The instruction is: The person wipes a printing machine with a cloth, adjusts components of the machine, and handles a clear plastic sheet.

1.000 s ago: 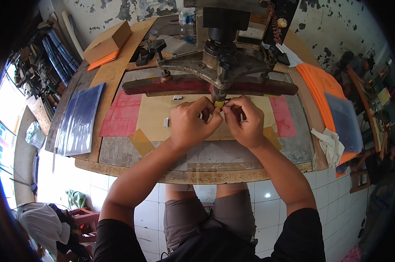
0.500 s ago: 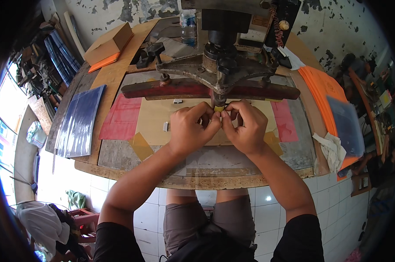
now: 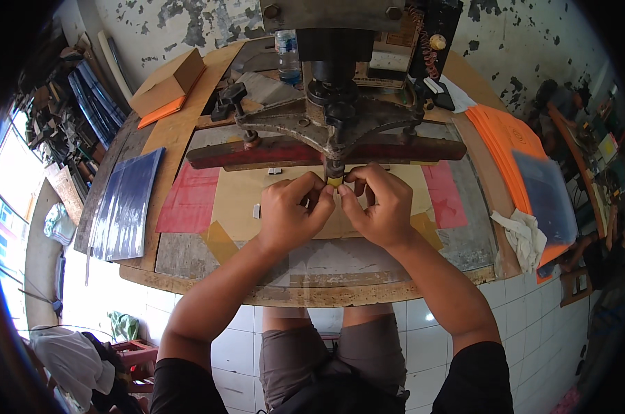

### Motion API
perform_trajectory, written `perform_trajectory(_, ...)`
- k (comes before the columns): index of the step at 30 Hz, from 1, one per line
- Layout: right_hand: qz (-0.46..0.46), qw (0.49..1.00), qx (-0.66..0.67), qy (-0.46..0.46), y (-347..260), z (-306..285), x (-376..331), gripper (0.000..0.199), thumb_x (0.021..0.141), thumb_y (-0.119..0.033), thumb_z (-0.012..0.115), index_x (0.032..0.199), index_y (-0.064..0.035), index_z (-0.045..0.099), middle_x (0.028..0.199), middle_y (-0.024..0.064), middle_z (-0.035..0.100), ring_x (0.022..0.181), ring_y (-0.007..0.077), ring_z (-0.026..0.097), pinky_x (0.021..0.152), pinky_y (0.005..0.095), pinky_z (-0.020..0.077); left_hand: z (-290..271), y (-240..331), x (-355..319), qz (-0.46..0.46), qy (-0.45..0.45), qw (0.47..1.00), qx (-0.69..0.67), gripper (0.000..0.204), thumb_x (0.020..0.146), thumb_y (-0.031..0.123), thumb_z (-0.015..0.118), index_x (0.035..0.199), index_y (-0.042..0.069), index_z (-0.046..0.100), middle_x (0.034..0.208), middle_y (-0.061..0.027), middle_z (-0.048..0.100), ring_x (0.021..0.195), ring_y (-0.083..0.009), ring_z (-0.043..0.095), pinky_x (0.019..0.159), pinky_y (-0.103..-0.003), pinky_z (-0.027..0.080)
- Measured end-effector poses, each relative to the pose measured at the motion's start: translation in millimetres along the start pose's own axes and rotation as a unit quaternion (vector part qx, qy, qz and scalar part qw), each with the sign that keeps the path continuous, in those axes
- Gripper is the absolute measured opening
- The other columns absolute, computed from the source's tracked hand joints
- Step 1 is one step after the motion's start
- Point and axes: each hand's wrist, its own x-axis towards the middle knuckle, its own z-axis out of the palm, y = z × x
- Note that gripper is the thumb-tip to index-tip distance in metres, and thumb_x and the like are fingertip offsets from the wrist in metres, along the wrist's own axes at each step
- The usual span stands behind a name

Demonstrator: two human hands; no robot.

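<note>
A heavy metal press [image 3: 326,114] with a wide red-and-dark bar [image 3: 285,153] stands before me over the worktable. At the low front end of its central post sits a small yellow piece [image 3: 335,182], perhaps tape. My left hand [image 3: 293,210] pinches at it from the left, thumb and forefinger pressed together. My right hand [image 3: 380,207] is at its right side, thumb and forefinger curled in close to it. Fingertips partly hide the yellow piece. Under the hands lies a tan board [image 3: 240,195], with a small pale block [image 3: 256,211] on it.
Red sheets [image 3: 186,198] flank the board. Clear plastic sheets [image 3: 126,203] lie at the left, below a cardboard box [image 3: 166,81]. Orange sheets [image 3: 509,148] and a white cloth [image 3: 523,238] are at the right. A water bottle [image 3: 287,58] stands behind the press. Another person [image 3: 74,366] is at lower left.
The view has shifted slightly, so the press and table appear a little lower and further left. My right forefinger and thumb have spread a little; both hands stay at the yellow piece.
</note>
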Motion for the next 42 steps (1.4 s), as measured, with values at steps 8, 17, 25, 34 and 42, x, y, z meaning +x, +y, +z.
perform_trajectory(8, 0.048, 0.999, 0.017, -0.004, 6, 2, -8, 0.015, 0.091, -0.007, 0.082, 0.099, -0.0056, 0.069, 0.077, 0.0043, 0.068, 0.057, 0.0160, 0.063, 0.051, 0.0327, 0.0475, -4, 1, 0, 0.004, -0.015, 1.000, -0.011, 0.019, 0.099, 0.010, 0.075, 0.083, 0.001, 0.069, 0.062, -0.0072, 0.066, 0.052, -0.0131, 0.059, 0.053, -0.032, 0.046)
perform_trajectory(17, -0.035, 0.999, 0.034, 0.025, 5, 3, -4, 0.022, 0.090, 0.004, 0.083, 0.107, -0.0054, 0.071, 0.085, 0.0051, 0.071, 0.056, 0.0131, 0.061, 0.048, 0.0295, 0.0442, 4, -11, 1, 0.013, 0.019, 0.999, -0.034, 0.025, 0.099, 0.019, 0.078, 0.079, 0.006, 0.070, 0.054, -0.0086, 0.057, 0.043, -0.0218, 0.053, 0.048, -0.037, 0.042)
perform_trajectory(25, -0.049, 0.998, 0.037, 0.021, 11, 5, -7, 0.022, 0.091, 0.002, 0.083, 0.108, -0.0056, 0.071, 0.090, 0.0054, 0.072, 0.059, 0.0151, 0.062, 0.050, 0.0307, 0.0453, 0, -10, 4, 0.031, 0.003, 0.999, -0.025, 0.023, 0.096, 0.020, 0.079, 0.079, 0.008, 0.070, 0.054, -0.0068, 0.060, 0.045, -0.0225, 0.060, 0.048, -0.037, 0.045)
perform_trajectory(34, -0.037, 0.998, 0.058, -0.015, 19, 3, -10, 0.016, 0.093, 0.000, 0.081, 0.102, -0.0056, 0.069, 0.086, 0.0065, 0.071, 0.059, 0.0165, 0.066, 0.053, 0.0320, 0.0497, -2, -15, 8, 0.138, 0.005, 0.990, 0.028, 0.014, 0.090, 0.010, 0.079, 0.081, 0.006, 0.069, 0.060, -0.0067, 0.061, 0.048, -0.0208, 0.059, 0.051, -0.036, 0.045)
perform_trajectory(42, -0.124, 0.990, -0.056, -0.048, 26, -19, -5, 0.011, 0.095, -0.005, 0.077, 0.092, -0.0071, 0.067, 0.074, 0.0054, 0.068, 0.061, 0.0220, 0.070, 0.058, 0.0364, 0.0544, -41, -27, 11, 0.305, 0.038, 0.936, 0.174, 0.021, 0.087, 0.012, 0.081, 0.076, 0.011, 0.063, 0.065, -0.0030, 0.065, 0.053, -0.0233, 0.064, 0.055, -0.038, 0.051)
